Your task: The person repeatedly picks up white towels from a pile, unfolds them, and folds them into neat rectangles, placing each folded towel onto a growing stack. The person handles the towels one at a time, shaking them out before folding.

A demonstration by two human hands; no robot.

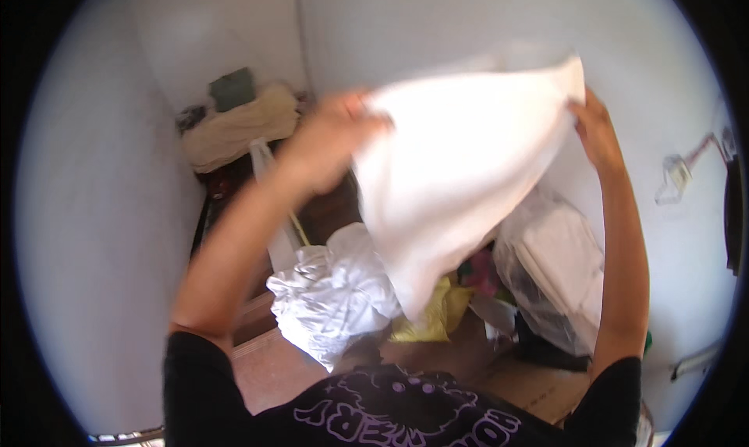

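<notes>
A white cloth (450, 148) is stretched between my two raised hands, its lower end hanging to a point. My left hand (336, 134), blurred, grips its left upper edge. Near the opposite upper corner, my right hand (591, 125) pinches the fabric. Below the cloth lies a heap of crumpled white fabric (333, 289), close in front of my body. Beside that heap, partly behind the hanging tip, is a yellow plastic bag (430, 315).
A clear plastic bag of folded pale fabric (553, 265) stands at right. Cream bedding (243, 125) with a green box-like item (232, 89) sits far left. Cardboard (526, 388) lies below on the right. Pale walls (88, 213) close in on both sides; a cabled white fitting (676, 172) hangs right.
</notes>
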